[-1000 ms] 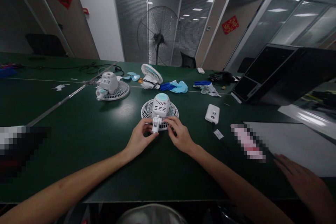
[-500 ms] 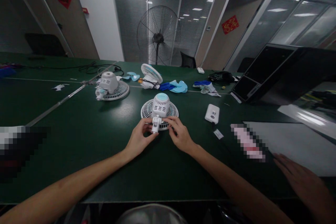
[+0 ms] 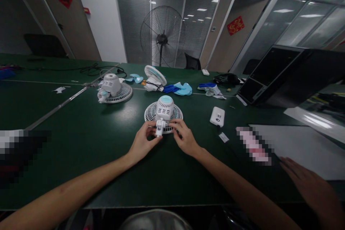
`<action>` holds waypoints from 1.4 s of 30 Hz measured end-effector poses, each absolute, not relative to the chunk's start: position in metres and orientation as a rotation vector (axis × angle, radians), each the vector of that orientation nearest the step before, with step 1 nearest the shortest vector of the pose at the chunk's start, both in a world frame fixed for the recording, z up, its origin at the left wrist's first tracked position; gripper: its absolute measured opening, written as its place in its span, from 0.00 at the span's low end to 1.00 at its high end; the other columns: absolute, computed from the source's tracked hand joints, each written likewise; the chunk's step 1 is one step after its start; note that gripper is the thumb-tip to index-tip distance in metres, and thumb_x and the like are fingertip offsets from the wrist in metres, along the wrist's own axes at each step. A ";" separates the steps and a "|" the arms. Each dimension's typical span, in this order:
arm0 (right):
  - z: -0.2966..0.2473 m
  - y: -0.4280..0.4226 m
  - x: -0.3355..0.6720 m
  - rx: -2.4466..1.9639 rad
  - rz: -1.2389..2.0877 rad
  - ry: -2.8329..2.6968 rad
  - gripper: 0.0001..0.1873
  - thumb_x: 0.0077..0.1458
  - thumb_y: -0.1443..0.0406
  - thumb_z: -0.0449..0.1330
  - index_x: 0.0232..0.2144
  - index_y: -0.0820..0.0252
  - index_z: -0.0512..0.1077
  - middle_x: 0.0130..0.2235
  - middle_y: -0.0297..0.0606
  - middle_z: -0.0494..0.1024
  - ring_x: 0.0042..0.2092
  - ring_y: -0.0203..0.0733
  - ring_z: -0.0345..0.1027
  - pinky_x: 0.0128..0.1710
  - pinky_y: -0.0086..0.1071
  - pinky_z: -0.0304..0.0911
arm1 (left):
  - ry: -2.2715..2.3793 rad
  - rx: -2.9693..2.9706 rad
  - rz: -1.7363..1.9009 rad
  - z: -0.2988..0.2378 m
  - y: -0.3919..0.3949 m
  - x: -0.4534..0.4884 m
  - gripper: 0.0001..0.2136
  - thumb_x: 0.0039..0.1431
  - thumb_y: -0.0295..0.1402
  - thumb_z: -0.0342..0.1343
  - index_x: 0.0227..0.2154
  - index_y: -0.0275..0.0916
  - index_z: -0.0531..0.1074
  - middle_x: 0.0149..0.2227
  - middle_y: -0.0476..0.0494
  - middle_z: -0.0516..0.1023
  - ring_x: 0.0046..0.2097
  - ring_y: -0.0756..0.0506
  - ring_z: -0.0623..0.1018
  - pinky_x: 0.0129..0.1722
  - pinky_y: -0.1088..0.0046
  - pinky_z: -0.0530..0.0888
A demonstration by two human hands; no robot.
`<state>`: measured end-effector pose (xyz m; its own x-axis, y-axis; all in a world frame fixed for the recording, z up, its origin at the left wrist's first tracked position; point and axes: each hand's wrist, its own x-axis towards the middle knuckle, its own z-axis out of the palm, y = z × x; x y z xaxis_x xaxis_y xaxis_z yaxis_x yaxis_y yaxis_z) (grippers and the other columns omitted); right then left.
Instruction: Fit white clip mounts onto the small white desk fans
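Observation:
A small white fan (image 3: 164, 110) with a pale blue cap lies grille-down on the green table (image 3: 88, 140) in front of me. Its white mounting bracket (image 3: 160, 128) points toward me. My left hand (image 3: 143, 142) pinches the bracket from the left, fingers closed on it. My right hand (image 3: 184, 137) grips the bracket and the grille edge from the right, fingers curled.
A second white fan (image 3: 113, 88) and a third (image 3: 154, 77) lie farther back, beside blue blade parts (image 3: 181, 88). A white power bank (image 3: 217, 116) rests to the right. Another person's hand (image 3: 309, 187) lies at the lower right near a white sheet. A standing fan (image 3: 162, 36) stands behind.

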<state>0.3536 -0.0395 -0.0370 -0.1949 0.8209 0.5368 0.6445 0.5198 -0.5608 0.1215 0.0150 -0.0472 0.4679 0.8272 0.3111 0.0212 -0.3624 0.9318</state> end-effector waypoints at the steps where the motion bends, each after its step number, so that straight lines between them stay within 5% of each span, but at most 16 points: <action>1: -0.038 -0.039 0.354 -1.189 0.258 -1.942 0.24 0.65 0.74 0.53 0.58 0.49 0.71 0.59 0.42 0.69 0.52 0.45 0.72 0.48 0.39 0.74 | 0.729 1.734 1.026 -0.047 0.015 0.121 0.22 0.59 0.33 0.66 0.54 0.40 0.67 0.50 0.40 0.78 0.47 0.42 0.81 0.54 0.52 0.78; 21: -0.035 -0.042 0.358 -1.121 0.328 -1.962 0.27 0.66 0.74 0.52 0.62 0.46 0.68 0.58 0.42 0.68 0.41 0.38 0.72 0.43 0.36 0.74 | 0.761 1.724 1.018 -0.045 0.014 0.124 0.22 0.59 0.33 0.66 0.54 0.41 0.65 0.46 0.42 0.80 0.47 0.42 0.82 0.54 0.55 0.78; 37: -0.033 -0.041 0.357 -1.119 0.404 -1.923 0.24 0.68 0.72 0.52 0.62 0.47 0.69 0.58 0.42 0.67 0.39 0.36 0.71 0.40 0.36 0.75 | 0.763 1.718 0.985 -0.043 0.014 0.123 0.23 0.59 0.34 0.65 0.55 0.42 0.64 0.47 0.41 0.80 0.48 0.40 0.82 0.54 0.52 0.78; 42: -0.038 -0.035 0.357 -1.197 0.403 -1.861 0.24 0.68 0.72 0.53 0.62 0.47 0.70 0.58 0.43 0.68 0.45 0.41 0.72 0.39 0.34 0.75 | 0.771 1.725 0.982 -0.039 0.013 0.123 0.22 0.58 0.33 0.66 0.53 0.41 0.65 0.46 0.41 0.80 0.47 0.41 0.82 0.53 0.53 0.79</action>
<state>0.3570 -0.0354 -0.0377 -0.1669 0.8564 0.4887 0.5772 0.4866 -0.6558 0.1234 0.0132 -0.0386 0.4740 0.8397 0.2649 0.0574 -0.3296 0.9424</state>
